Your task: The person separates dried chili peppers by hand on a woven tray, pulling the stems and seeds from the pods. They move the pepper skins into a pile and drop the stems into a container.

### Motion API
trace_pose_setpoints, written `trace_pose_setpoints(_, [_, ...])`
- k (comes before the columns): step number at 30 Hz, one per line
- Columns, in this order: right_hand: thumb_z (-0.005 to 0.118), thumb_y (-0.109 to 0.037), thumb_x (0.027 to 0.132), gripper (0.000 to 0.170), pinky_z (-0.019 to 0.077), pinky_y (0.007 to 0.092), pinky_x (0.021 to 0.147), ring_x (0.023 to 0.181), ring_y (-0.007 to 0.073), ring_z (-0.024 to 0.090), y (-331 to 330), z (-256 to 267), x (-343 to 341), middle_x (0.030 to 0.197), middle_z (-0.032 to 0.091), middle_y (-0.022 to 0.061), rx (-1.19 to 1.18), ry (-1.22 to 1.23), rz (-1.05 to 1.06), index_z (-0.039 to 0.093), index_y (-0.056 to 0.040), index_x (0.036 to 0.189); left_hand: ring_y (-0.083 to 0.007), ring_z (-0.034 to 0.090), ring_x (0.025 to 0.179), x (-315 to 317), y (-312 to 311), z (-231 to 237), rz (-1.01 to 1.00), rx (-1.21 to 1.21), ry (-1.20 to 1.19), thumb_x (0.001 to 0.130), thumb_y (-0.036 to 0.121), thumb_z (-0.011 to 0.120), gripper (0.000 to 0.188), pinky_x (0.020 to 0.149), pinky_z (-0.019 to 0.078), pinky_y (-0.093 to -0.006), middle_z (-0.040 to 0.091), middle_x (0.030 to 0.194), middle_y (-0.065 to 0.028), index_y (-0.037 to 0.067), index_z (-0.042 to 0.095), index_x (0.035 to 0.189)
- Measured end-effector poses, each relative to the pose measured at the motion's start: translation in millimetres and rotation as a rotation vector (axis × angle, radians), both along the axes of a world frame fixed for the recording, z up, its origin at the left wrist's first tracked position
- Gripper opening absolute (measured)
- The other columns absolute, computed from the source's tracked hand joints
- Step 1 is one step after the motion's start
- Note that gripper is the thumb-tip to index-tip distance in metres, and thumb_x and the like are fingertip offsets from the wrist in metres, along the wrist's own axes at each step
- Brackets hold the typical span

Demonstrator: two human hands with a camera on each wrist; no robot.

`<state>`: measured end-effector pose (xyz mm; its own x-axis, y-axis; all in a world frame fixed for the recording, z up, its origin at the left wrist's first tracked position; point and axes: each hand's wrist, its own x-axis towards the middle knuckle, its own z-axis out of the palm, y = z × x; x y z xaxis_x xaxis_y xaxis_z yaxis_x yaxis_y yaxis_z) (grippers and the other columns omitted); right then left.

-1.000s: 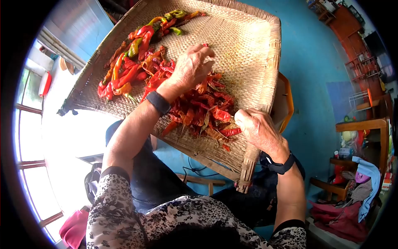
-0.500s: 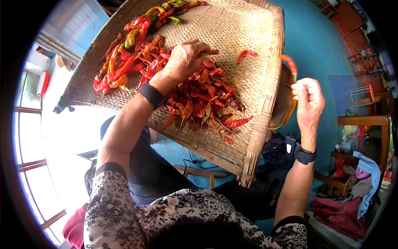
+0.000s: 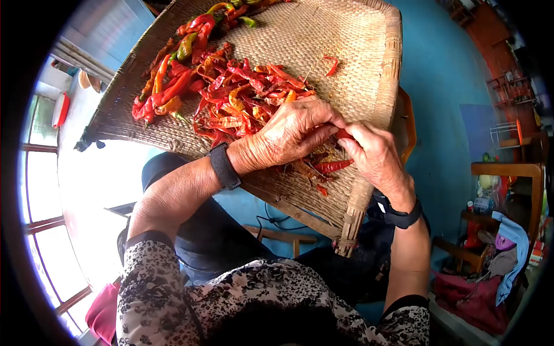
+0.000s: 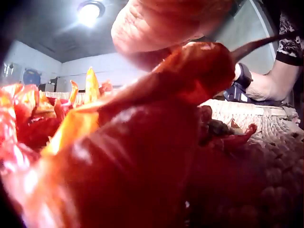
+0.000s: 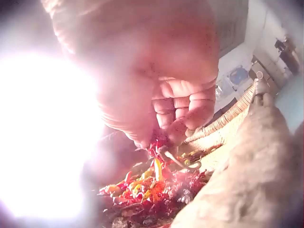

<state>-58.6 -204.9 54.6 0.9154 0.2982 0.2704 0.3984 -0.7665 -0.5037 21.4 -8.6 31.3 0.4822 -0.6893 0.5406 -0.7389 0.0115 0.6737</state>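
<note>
The left hand (image 3: 297, 132) and right hand (image 3: 378, 154) meet over a tray (image 3: 352, 32), pinching a red pepper (image 3: 344, 134). A pepper heap (image 3: 245, 81) lies beyond the left hand, a loose pepper (image 3: 332, 166) just below both, floor (image 3: 441, 124) beyond the right, a chair (image 3: 505, 169) farther right.

We see a tray (image 3: 360, 63) with peppers in it. A row of peppers (image 3: 167, 95) lies along the tray's left side. A pepper heap (image 3: 234, 109) sits near its middle. A lone pepper (image 3: 332, 68) lies nearer the tray's right edge. Over the tray's right front part, we see the left grip (image 3: 294, 130) beside the right grip (image 3: 378, 155). Right of the tray, we find a chair (image 3: 508, 168) with clothes (image 3: 511, 259) on it; left of it, a window (image 3: 41, 184).
</note>
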Motion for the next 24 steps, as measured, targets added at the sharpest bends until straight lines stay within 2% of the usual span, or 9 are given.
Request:
trace_pose_setpoints(3, [0.068,-0.005,0.083,0.01,0.0517,0.037,0.058,0.066,0.0244,0.063,-7.7,0.7,2.5,0.075,0.062,0.0118,-0.017,-0.161,-0.069,0.059,-0.0025,0.089,-0.0283,0.065,0.088,-4.4,-1.5,0.0,0.038,0.002,0.136,0.087,0.008,0.065,0.014,0.077,0.0531,-0.0374,0.064,0.095,-0.0106,0.002,0.062,0.1])
trace_pose_setpoints(5, [0.067,-0.009,0.085,0.009,0.0486,0.0346,0.054,0.063,0.0215,0.064,-22.2,17.2,-0.3,0.073,0.065,0.0107,-0.005,-0.242,-0.315,0.061,-0.004,0.089,-0.0294,0.064,0.09,-8.8,-0.5,3.3,0.037,0.215,0.178,0.086,0.012,0.067,0.02,0.076,0.0534,-0.0377,0.063,0.096,-0.0127,0.001,0.06,0.102])
trace_pose_setpoints(6, [0.066,-0.012,0.087,0.01,0.0481,0.032,0.055,0.062,0.0203,0.063,-33.8,20.6,-0.9,0.072,0.065,0.0111,0.053,-0.258,-0.418,0.061,-0.0037,0.09,-0.0312,0.063,0.089,-8.3,-2.4,-9.5,-0.028,0.172,-0.063,0.086,0.019,0.067,0.024,0.076,0.0534,-0.0388,0.062,0.094,-0.0135,0.001,0.059,0.101])
trace_pose_setpoints(10, [0.063,-0.015,0.09,0.015,0.0493,0.0342,0.059,0.065,0.0231,0.064,-87.0,11.7,-7.2,0.074,0.065,0.0139,0.018,-0.155,-0.589,0.063,-0.0031,0.1,-0.0293,0.059,0.087,-31.2,-7.7,-33.1,-0.05,0.409,-0.226,0.083,0.025,0.069,0.024,0.073,0.0522,-0.0394,0.055,0.087,-0.0109,0.004,0.059,0.088])
trace_pose_setpoints(13, [0.063,-0.013,0.09,0.02,0.0499,0.0358,0.062,0.069,0.0248,0.064,-92.7,4.5,-9.0,0.081,0.065,0.0162,-0.274,-0.167,-0.659,0.062,-0.0021,0.107,-0.0285,0.057,0.087,-34.3,-13.0,-38.7,0.006,0.459,-0.37,0.082,0.022,0.069,0.021,0.072,0.0513,-0.0374,0.053,0.086,-0.01,0.005,0.058,0.088])
trace_pose_setpoints(15, [0.064,-0.011,0.089,0.024,0.0506,0.0349,0.065,0.073,0.0256,0.064,-74.6,10.2,-8.8,0.088,0.064,0.0173,-0.091,-0.257,-0.483,0.061,-0.0011,0.11,-0.0291,0.057,0.088,-32.5,-15.4,-38.0,0.002,0.554,-0.398,0.083,0.019,0.066,0.017,0.072,0.0508,-0.0363,0.053,0.087,-0.01,0.005,0.058,0.089])
trace_pose_setpoints(18, [0.068,-0.011,0.084,0.023,0.0531,0.0336,0.066,0.075,0.023,0.066,-43.5,16.7,-11.1,0.096,0.065,0.0156,-0.025,-0.053,-0.2,0.063,-0.0011,0.104,-0.0307,0.058,0.084,-29.9,-12.3,-31.9,-0.014,0.479,-0.284,0.085,0.014,0.063,0.013,0.069,0.051,-0.0389,0.055,0.085,-0.0114,0.005,0.056,0.09])
trace_pose_setpoints(20, [0.072,-0.018,0.082,0.036,0.0558,0.0318,0.071,0.076,0.0218,0.066,-22.8,18.2,-8.6,0.102,0.065,0.0159,0.075,0.09,-0.015,0.06,-0.001,0.112,-0.0321,0.059,0.082,-27.8,-13.1,-22.7,0.03,0.421,-0.149,0.085,0.014,0.063,0.013,0.067,0.0506,-0.0405,0.056,0.083,-0.0126,0.005,0.055,0.091])
trace_pose_setpoints(24, [0.069,-0.014,0.085,0.023,0.0475,0.0419,0.061,0.07,0.0361,0.062,-1.8,0.7,1.0,0.079,0.062,0.0184,0.179,0.193,0.007,0.053,0.0008,0.092,-0.0359,0.062,0.076,-16.6,-8.3,-9.1,0.044,0.291,0.127,0.087,0.014,0.063,0.017,0.063,0.0494,-0.0416,0.06,0.078,-0.0156,0.003,0.054,0.096])
